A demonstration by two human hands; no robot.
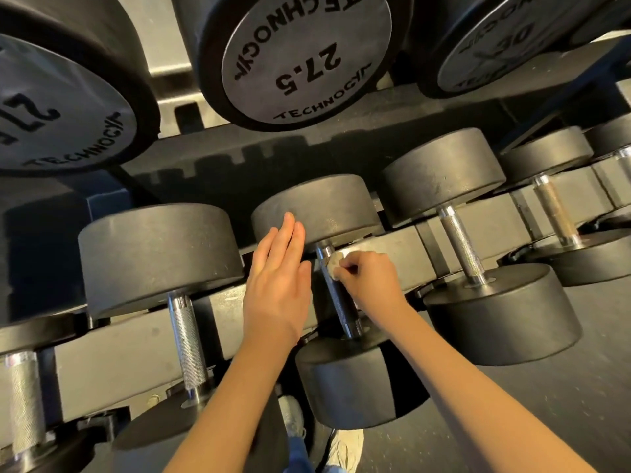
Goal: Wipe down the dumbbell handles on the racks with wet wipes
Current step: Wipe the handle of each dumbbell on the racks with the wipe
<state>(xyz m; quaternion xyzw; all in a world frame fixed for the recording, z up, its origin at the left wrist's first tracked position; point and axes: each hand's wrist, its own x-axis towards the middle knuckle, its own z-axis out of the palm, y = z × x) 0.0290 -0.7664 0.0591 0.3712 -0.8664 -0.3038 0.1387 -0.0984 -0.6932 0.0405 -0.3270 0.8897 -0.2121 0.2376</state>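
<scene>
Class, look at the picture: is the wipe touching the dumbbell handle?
Touching. The head view shows the right hand pinching the wipe against the upper end of the handle, with no gap.

The dumbbell heads were matte black, the upper ones' end plates grey with black lettering, and the rack a dull grey. Most handles were bright silver with fine crosshatch knurling, though the middle handle looked dark and one far handle brownish; the wipe was off-white.
</scene>
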